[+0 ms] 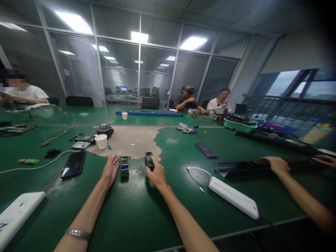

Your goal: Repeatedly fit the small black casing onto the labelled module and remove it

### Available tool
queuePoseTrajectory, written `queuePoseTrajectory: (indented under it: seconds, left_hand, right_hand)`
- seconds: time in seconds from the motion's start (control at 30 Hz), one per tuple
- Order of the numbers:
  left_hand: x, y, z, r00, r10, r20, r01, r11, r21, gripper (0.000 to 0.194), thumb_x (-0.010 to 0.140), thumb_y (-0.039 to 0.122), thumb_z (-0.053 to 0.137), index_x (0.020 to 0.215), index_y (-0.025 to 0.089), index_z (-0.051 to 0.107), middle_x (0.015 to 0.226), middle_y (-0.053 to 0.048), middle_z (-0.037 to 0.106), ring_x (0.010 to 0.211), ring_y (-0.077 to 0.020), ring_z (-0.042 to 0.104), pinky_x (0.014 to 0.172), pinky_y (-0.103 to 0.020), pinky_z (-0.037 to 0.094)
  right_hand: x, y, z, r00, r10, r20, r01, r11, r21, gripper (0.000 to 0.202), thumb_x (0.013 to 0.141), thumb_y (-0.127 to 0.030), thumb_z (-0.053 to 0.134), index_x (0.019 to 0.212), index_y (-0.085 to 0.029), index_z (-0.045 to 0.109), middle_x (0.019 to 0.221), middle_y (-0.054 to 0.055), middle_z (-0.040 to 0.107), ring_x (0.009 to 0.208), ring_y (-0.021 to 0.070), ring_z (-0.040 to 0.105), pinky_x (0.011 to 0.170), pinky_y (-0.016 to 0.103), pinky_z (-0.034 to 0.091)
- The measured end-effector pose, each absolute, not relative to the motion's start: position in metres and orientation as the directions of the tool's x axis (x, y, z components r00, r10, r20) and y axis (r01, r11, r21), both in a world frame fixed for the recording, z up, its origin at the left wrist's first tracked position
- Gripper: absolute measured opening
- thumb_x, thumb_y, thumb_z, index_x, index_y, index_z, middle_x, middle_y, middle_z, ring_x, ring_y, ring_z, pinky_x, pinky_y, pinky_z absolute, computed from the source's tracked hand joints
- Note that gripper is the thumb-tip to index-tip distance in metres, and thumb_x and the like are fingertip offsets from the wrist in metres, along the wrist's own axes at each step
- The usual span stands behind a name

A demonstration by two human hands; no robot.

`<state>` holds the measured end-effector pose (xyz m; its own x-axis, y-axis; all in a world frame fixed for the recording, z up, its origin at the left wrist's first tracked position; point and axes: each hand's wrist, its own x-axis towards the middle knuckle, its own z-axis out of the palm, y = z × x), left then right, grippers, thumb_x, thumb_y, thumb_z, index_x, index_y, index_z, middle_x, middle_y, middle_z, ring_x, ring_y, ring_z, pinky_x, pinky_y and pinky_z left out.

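Observation:
My left hand (111,170) rests on its edge on the green table, fingers stretched out and nothing in it. Just to its right stands a small electronic module (125,168) with a blue part and a bare circuit board showing. My right hand (156,173) grips a dark rectangular plastic housing (149,160) between thumb and fingers, at or just above the tabletop. The module sits between my two hands, apart from the housing. What the housing belongs to, I cannot make out.
Left lie a phone (74,164), a white power strip (22,218) and a paper cup (101,141). Right are another power strip (233,197) and a long black channel (241,167) under a co-worker's hands (278,165). Gloves (187,128) lie farther back. Several people sit across.

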<state>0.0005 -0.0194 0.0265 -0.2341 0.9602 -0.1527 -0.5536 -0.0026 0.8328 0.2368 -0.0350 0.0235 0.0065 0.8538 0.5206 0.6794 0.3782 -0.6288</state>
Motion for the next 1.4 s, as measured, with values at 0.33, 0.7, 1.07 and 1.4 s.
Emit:
queuePoseTrajectory:
  seconds: [0.33, 0.7, 1.07, 1.4]
  left_hand:
    - [0.002, -0.022, 0.031, -0.244, 0.955, -0.166, -0.555, 0.002, 0.832, 0.065, 0.085, 0.06, 0.033, 0.131, 0.015, 0.043, 0.133, -0.017, 0.046, 0.127, -0.0195, 0.039, 0.104, -0.032, 0.03]
    - [0.0, -0.02, 0.028, -0.237, 0.958, -0.16, -0.555, 0.002, 0.832, 0.067, 0.085, 0.061, 0.032, 0.132, 0.015, 0.043, 0.133, -0.017, 0.046, 0.126, -0.0196, 0.041, 0.104, -0.032, 0.03]
    - [-0.001, -0.019, 0.026, -0.24, 0.959, -0.153, -0.559, -0.008, 0.829, 0.065, 0.085, 0.061, 0.031, 0.13, 0.016, 0.044, 0.133, -0.016, 0.047, 0.124, -0.0198, 0.043, 0.103, -0.033, 0.032]
    - [0.0, -0.017, 0.026, -0.257, 0.95, -0.175, -0.57, -0.003, 0.822, 0.066, 0.084, 0.061, 0.034, 0.129, 0.014, 0.045, 0.131, -0.017, 0.048, 0.124, -0.0215, 0.043, 0.101, -0.033, 0.035]
  right_hand:
    - [0.234, -0.037, 0.019, 0.034, 0.829, 0.559, 0.693, 0.384, -0.611, 0.062, 0.08, -0.035, 0.055, 0.134, -0.009, 0.041, 0.132, 0.016, 0.047, 0.125, 0.0265, 0.041, 0.104, 0.042, 0.033]
    - [0.236, -0.034, 0.014, -0.042, 0.845, 0.534, 0.657, 0.426, -0.622, 0.06, 0.078, -0.026, 0.055, 0.134, -0.01, 0.042, 0.13, 0.014, 0.05, 0.122, 0.0233, 0.045, 0.103, 0.037, 0.035]
    - [0.176, -0.047, 0.067, -0.083, 0.871, 0.484, 0.508, 0.455, -0.731, 0.053, 0.079, -0.034, 0.056, 0.128, -0.015, 0.049, 0.122, 0.011, 0.058, 0.114, 0.0218, 0.053, 0.096, 0.035, 0.041]
    - [0.128, -0.048, 0.065, -0.162, 0.845, 0.509, 0.629, 0.486, -0.607, 0.054, 0.079, -0.03, 0.056, 0.128, -0.012, 0.043, 0.115, 0.014, 0.058, 0.107, 0.0237, 0.054, 0.091, 0.033, 0.042]
